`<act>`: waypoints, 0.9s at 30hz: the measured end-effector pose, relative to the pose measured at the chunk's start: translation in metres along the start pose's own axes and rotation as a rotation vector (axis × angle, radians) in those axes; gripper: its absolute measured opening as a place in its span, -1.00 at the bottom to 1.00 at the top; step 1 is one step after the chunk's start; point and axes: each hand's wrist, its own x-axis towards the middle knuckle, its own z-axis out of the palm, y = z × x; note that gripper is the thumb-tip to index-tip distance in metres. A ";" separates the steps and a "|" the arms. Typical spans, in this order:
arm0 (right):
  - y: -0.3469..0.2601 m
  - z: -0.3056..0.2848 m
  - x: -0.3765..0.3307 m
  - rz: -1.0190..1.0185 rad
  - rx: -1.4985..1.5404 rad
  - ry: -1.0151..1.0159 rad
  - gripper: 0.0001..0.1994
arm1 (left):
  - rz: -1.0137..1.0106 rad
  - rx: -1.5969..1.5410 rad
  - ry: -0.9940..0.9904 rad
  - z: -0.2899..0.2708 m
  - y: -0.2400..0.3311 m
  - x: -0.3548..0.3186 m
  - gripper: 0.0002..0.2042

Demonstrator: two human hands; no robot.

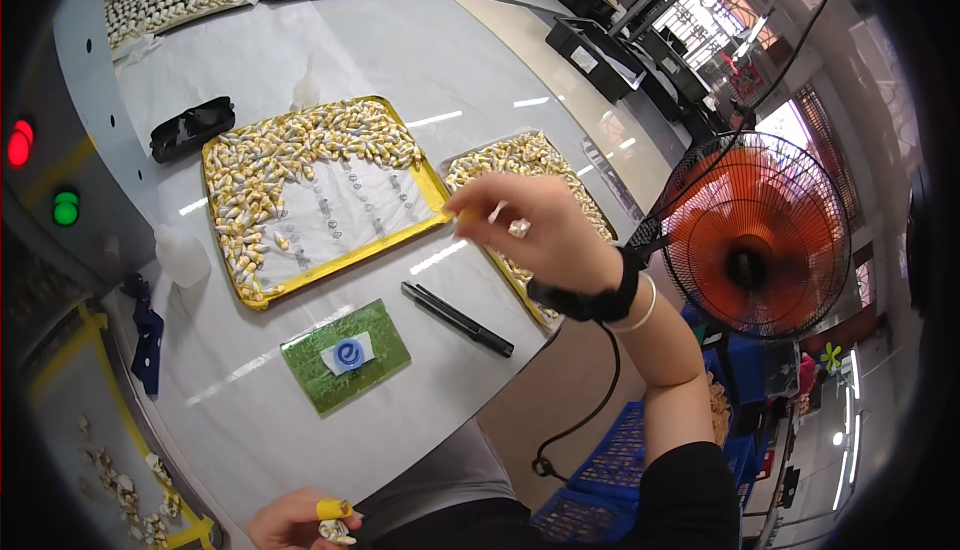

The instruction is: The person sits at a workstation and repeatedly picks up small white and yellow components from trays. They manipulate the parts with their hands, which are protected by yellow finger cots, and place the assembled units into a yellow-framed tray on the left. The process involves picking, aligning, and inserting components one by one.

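Observation:
My right hand, with a dark band and a pale bracelet on the wrist, hangs by the right edge of a yellow-rimmed tray. Its fingers are curled, and a small whitish piece shows in them. Small yellow-and-white cone-shaped pieces cover the tray's far and left parts; printed white paper shows in between. At the lower edge, my left hand has a yellow cover on one finger. It is closed on a small white piece with dark marks.
A second full tray lies behind my right hand. Near me are a green pad and a black pen-like tool. A black case lies far left; an orange fan stands right. Blue crates sit below.

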 end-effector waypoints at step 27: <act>-0.035 0.093 -0.017 -0.310 -0.314 -0.227 -0.84 | 0.300 0.073 0.148 0.005 -0.018 0.004 -0.67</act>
